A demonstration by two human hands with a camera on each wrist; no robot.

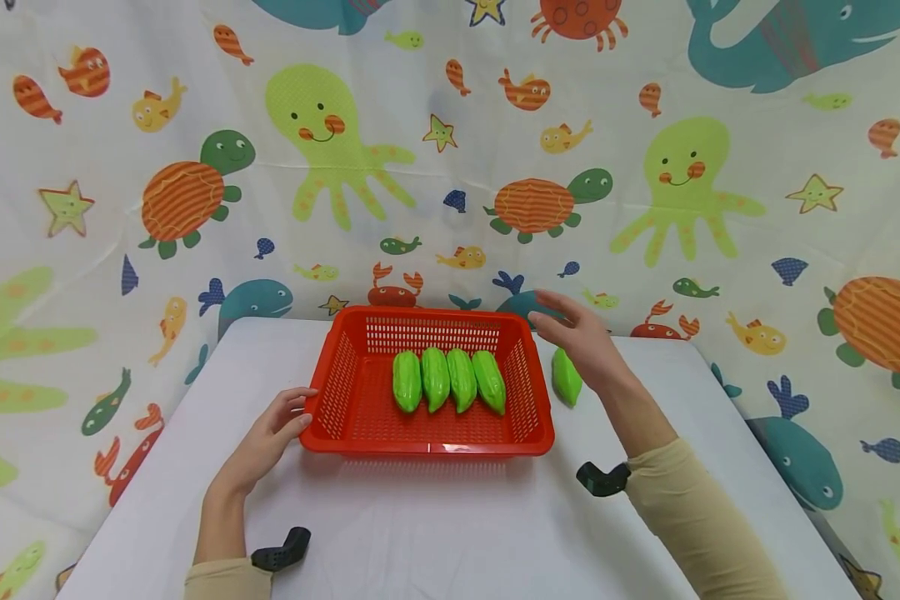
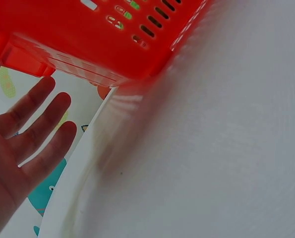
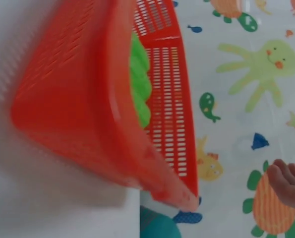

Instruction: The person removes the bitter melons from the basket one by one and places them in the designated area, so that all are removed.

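"While the red basket (image 1: 420, 447) is sitting on the table (image 1: 420, 533), where are the green gourds (image 1: 436, 379) lying?"

"Four are lying side by side inside the basket, a little right of its middle, and a fifth gourd (image 1: 566, 379) is lying outside, just to the basket's right"

"And what are the hands doing?"

"The left hand (image 1: 266, 433) is resting loosely at the basket's left side, gripping nothing; whether it is touching the rim, I can't tell. The right hand (image 1: 581, 337) is hovering by the basket's back right corner, softly bent and holding nothing"

"Why are things sitting like that?"

"I'm guessing the left hand is flanking the basket to be guarding against a slide, the right is being held high to be clearing the rim, and the basket's flat bottom is keeping the row steady"

"Are you reading any brand or label?"

"No, I'm finding no legible writing; the cloth (image 1: 420, 192) behind the basket is showing only sea animals"
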